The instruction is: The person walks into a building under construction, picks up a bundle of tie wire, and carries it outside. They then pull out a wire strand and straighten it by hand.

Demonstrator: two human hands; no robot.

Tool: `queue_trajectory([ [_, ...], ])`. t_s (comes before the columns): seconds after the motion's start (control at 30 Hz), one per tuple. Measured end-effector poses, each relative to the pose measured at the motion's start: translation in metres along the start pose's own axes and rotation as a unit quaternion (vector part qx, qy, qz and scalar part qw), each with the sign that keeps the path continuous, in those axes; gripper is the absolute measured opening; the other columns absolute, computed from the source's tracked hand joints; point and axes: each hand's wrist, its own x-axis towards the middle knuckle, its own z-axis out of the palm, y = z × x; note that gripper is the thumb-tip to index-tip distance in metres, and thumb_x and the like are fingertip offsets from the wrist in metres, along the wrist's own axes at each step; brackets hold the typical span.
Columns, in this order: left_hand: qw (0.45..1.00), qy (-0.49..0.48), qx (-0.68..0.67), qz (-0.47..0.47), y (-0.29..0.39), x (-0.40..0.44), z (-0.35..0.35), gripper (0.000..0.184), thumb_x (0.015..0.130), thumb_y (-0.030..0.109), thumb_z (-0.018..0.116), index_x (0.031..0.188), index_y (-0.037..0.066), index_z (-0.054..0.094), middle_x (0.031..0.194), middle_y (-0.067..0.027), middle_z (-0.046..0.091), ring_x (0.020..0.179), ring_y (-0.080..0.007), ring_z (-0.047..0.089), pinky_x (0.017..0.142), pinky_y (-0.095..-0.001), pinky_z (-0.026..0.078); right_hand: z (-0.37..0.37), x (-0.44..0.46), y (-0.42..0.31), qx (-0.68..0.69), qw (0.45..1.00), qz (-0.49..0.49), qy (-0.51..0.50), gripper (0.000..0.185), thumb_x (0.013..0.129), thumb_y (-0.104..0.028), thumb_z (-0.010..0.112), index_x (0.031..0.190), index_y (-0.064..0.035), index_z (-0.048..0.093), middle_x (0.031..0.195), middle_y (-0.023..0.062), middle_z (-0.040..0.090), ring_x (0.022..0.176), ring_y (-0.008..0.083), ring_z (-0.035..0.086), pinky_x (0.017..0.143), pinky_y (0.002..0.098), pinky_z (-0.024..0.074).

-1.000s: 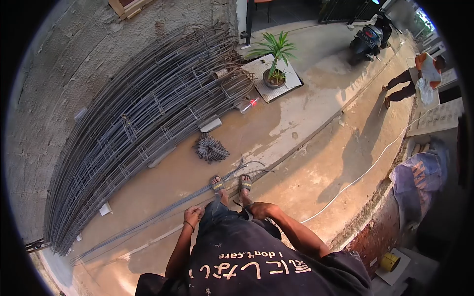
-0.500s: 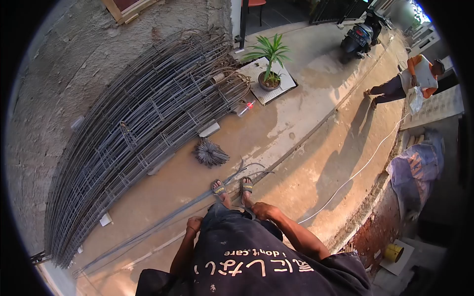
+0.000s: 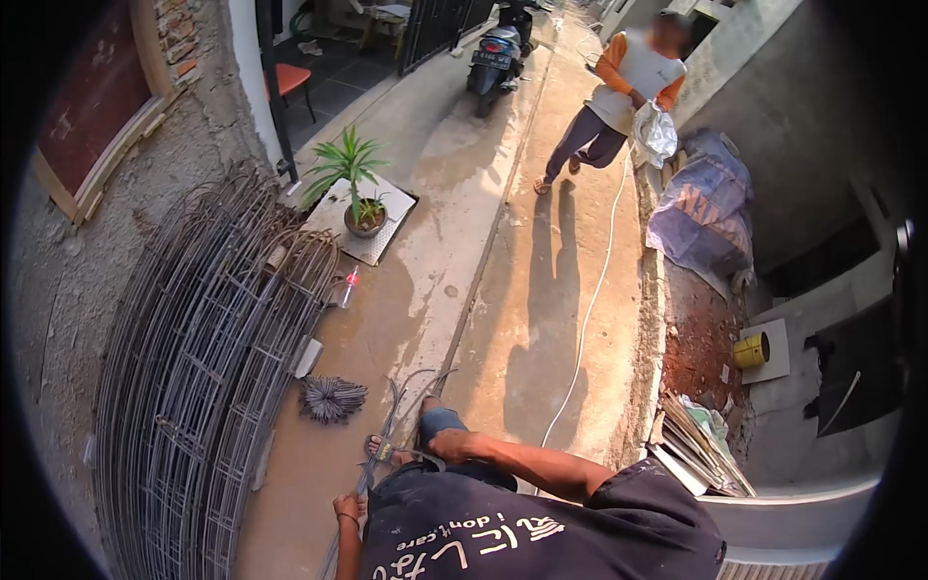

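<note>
My right hand (image 3: 449,446) is at the knee of my blue shorts (image 3: 441,421), fingers closed on the cloth as far as they show. Low at my side, my left hand (image 3: 350,505) is curled beside thin steel rods (image 3: 362,480); what is inside its fingers, if anything, is hidden. The rods run along the ground past my sandalled foot (image 3: 385,449), their bent ends (image 3: 418,379) in front of me. A bundle of short steel pieces (image 3: 331,399) lies ahead to the left.
Long rebar cages (image 3: 198,377) are stacked along the left wall. A potted plant (image 3: 364,215) and plastic bottle (image 3: 349,288) are ahead. Further off, a person (image 3: 619,101) holds a white sack (image 3: 655,135). A white cable (image 3: 592,309) runs along the path.
My view has swung to the right and up. One leg has come forward and bent, my right hand at its knee. My left hand is lower, by the rods. The person has walked closer.
</note>
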Motion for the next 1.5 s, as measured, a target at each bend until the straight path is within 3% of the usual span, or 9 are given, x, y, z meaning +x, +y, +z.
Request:
queue_trajectory([
  [0.13, 0.996, 0.062, 0.066, -0.013, 0.018, 0.006, -0.008, 0.008, 0.081, 0.009, 0.057, 0.081, 0.002, 0.060, 0.063, -0.0126, 0.062, 0.044, -0.0188, 0.056, 0.036, -0.0311, 0.044, 0.013, 0.028, 0.017, 0.061, 0.994, -0.012, 0.088, 0.012, 0.078, -0.013, 0.059, 0.077, -0.0035, 0.066, 0.079, 0.0170, 0.068, 0.078, 0.0363, 0.066, 0.069, 0.0441, 0.0517],
  [0.17, 0.994, 0.078, 0.073, -0.015, 0.030, 0.004, -0.006, 0.007, 0.080, 0.007, 0.057, 0.078, 0.002, 0.059, 0.061, -0.0132, 0.061, 0.043, -0.0198, 0.056, 0.035, -0.0320, 0.043, 0.011, 0.041, 0.028, 0.270, 0.869, -0.377, 0.173, 0.016, 0.080, -0.021, 0.063, 0.071, -0.0071, 0.061, 0.070, 0.0125, 0.061, 0.065, 0.0333, 0.056, 0.059, 0.0432, 0.0417],
  [0.23, 0.992, 0.098, 0.081, -0.015, 0.053, 0.007, -0.003, 0.007, 0.076, 0.005, 0.056, 0.071, 0.002, 0.058, 0.058, -0.0145, 0.059, 0.042, -0.0217, 0.056, 0.034, -0.0338, 0.042, 0.019, 0.052, 0.041, 0.200, 0.824, -0.456, 0.271, 0.022, 0.078, -0.026, 0.066, 0.068, -0.0087, 0.056, 0.063, 0.0095, 0.057, 0.053, 0.0315, 0.050, 0.050, 0.0432, 0.0367],
  [0.27, 0.993, 0.094, 0.076, -0.010, 0.067, 0.009, 0.000, 0.008, 0.075, 0.003, 0.056, 0.067, 0.002, 0.058, 0.056, -0.0152, 0.059, 0.041, -0.0226, 0.056, 0.033, -0.0347, 0.041, 0.021, 0.058, 0.044, -0.042, 0.947, -0.170, 0.269, 0.018, 0.075, -0.022, 0.066, 0.070, -0.0067, 0.058, 0.065, 0.0109, 0.060, 0.055, 0.0328, 0.055, 0.051, 0.0442, 0.0417],
  [0.67, 0.992, 0.030, 0.079, 0.091, 0.214, 0.142, 0.126, 0.011, 0.080, 0.008, 0.053, 0.083, 0.003, 0.063, 0.060, -0.0089, 0.061, 0.042, -0.0166, 0.052, 0.037, -0.0305, 0.042, -0.183, 0.099, 0.236, -0.038, 0.964, -0.184, 0.187, 0.014, 0.078, -0.015, 0.060, 0.086, -0.0039, 0.061, 0.080, 0.0179, 0.065, 0.078, 0.0375, 0.065, 0.067, 0.0479, 0.0495],
  [0.77, 0.928, 0.140, 0.244, 0.243, 0.261, 0.169, 0.177, 0.018, 0.076, 0.018, 0.060, 0.071, 0.005, 0.070, 0.067, -0.0087, 0.066, 0.060, -0.0187, 0.061, 0.058, -0.0316, 0.049, -0.199, 0.126, 0.304, 0.244, 0.705, -0.639, 0.186, 0.022, 0.083, -0.028, 0.063, 0.072, -0.0102, 0.055, 0.069, 0.0093, 0.058, 0.064, 0.0314, 0.054, 0.062, 0.0430, 0.0406],
  [0.87, 0.920, 0.183, 0.254, 0.235, 0.368, 0.162, 0.225, 0.020, 0.078, 0.025, 0.067, 0.085, 0.008, 0.073, 0.078, -0.0097, 0.071, 0.075, -0.0195, 0.068, 0.071, -0.0304, 0.053, -0.242, 0.090, 0.346, -0.031, 0.974, -0.198, 0.108, 0.024, 0.083, -0.030, 0.062, 0.071, -0.0102, 0.054, 0.067, 0.0088, 0.054, 0.063, 0.0311, 0.052, 0.063, 0.0422, 0.0393],
  [1.13, 0.980, 0.070, 0.067, 0.174, 0.542, 0.160, 0.261, 0.012, 0.083, 0.014, 0.065, 0.091, 0.006, 0.070, 0.077, -0.0038, 0.069, 0.067, -0.0102, 0.062, 0.059, -0.0264, 0.049, -0.397, 0.042, 0.339, -0.020, 0.972, -0.228, 0.045, 0.036, 0.065, -0.010, 0.064, 0.099, 0.0009, 0.064, 0.086, 0.0243, 0.063, 0.085, 0.0409, 0.063, 0.075, 0.0444, 0.0496],
  [1.5, 0.956, 0.244, -0.132, 0.094, 0.412, 0.251, 0.225, 0.014, 0.079, 0.014, 0.064, 0.089, 0.006, 0.071, 0.076, -0.0102, 0.069, 0.069, -0.0186, 0.065, 0.065, -0.0317, 0.052, -0.515, 0.177, 0.293, -0.151, 0.943, -0.224, -0.194, 0.030, 0.065, -0.010, 0.061, 0.092, 0.0028, 0.063, 0.082, 0.0256, 0.064, 0.081, 0.0392, 0.064, 0.070, 0.0442, 0.0508],
])
